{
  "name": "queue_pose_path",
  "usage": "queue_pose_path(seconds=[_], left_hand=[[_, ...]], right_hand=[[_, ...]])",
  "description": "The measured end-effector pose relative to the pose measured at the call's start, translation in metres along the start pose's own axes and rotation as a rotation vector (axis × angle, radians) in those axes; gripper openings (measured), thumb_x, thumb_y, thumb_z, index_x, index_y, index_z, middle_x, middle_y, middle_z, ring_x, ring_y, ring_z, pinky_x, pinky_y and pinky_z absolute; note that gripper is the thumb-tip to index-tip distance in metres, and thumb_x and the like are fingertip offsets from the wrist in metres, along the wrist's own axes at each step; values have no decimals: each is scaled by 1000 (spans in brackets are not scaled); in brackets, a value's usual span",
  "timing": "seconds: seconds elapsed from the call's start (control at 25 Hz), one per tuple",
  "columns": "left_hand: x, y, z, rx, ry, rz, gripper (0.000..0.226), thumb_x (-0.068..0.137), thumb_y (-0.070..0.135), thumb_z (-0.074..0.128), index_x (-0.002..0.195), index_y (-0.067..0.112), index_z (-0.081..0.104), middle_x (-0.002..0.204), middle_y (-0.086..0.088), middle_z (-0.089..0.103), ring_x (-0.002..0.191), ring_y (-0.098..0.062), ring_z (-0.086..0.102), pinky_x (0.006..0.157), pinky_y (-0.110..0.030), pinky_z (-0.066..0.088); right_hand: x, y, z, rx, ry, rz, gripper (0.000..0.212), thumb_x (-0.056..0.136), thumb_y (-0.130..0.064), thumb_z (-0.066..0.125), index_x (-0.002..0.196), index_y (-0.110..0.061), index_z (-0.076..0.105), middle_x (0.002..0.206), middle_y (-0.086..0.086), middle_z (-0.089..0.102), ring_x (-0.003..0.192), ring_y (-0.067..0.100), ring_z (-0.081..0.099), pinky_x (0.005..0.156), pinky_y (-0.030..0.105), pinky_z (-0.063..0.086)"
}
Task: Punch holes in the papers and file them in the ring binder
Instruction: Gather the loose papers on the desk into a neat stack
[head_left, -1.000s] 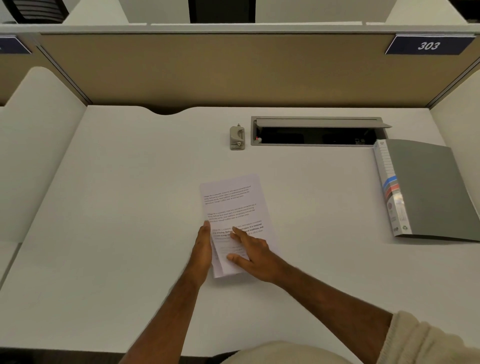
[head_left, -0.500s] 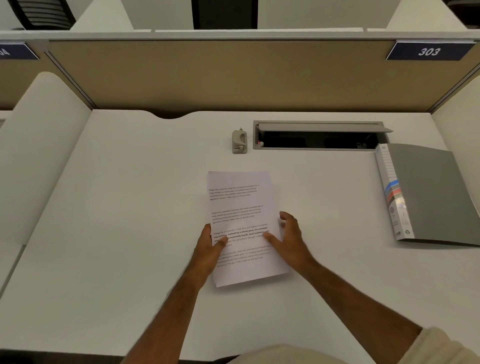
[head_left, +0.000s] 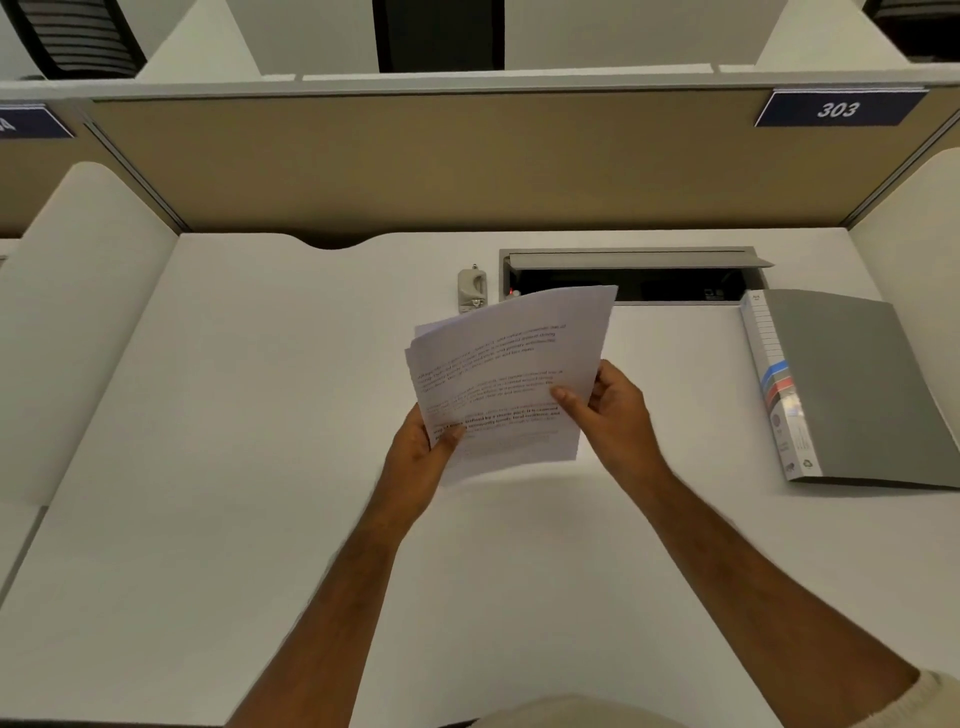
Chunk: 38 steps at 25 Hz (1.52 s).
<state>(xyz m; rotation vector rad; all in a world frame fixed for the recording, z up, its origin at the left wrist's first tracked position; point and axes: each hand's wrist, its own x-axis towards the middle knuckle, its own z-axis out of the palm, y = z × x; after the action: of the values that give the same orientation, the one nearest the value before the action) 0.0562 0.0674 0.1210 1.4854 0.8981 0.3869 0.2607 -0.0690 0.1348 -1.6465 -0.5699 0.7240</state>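
Note:
A thin stack of printed white papers (head_left: 511, 364) is lifted off the desk and tilted, its far end raised. My left hand (head_left: 421, 457) grips the stack's lower left edge, thumb on top. My right hand (head_left: 613, 410) grips its right edge. A small grey hole punch (head_left: 471, 289) stands on the desk just beyond the papers, partly behind their top edge. A grey ring binder (head_left: 862, 384) lies closed at the right of the desk, its white labelled spine facing me.
The white desk (head_left: 249, 467) is boxed in by a beige rear partition (head_left: 467, 166) and white side panels. An open grey cable hatch (head_left: 634, 275) is set into the desk behind the papers. A sign reading 303 (head_left: 836, 109) hangs on the partition.
The papers lay flat on the desk under my hands before. Both hands have now gripped the stack's sides and raised it off the desk, tilting it.

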Motion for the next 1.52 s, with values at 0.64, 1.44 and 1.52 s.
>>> queue_pose_path(seconds=[0.64,1.44,1.52], left_hand=[[6,49,5,59,47,111,30,93,26,76,114,45,67,103,19,75,96,-1,71,79,-18,60],[14,31,9,48,-60,72,42,90,26,79,116,56,66,109,15,75,104,-6,70,91,-32,61],[16,21,10,135,-85,34,48,92,27,77,109,68,60,110,17,73,106,-8,69,93,-38,61]], right_hand=[[-6,-23,-7,-20,101,-72,39,88,-28,76,123,-21,59,113,-9,71,99,14,71,83,33,62],[-10,-8,-1,-13,62,-21,47,86,-24,78,128,-26,56,114,-8,69,102,6,67,75,12,56],[-11,0,-1,-38,37,-12,43,87,-22,77,124,-29,56,112,-11,70,99,0,67,75,11,54]])
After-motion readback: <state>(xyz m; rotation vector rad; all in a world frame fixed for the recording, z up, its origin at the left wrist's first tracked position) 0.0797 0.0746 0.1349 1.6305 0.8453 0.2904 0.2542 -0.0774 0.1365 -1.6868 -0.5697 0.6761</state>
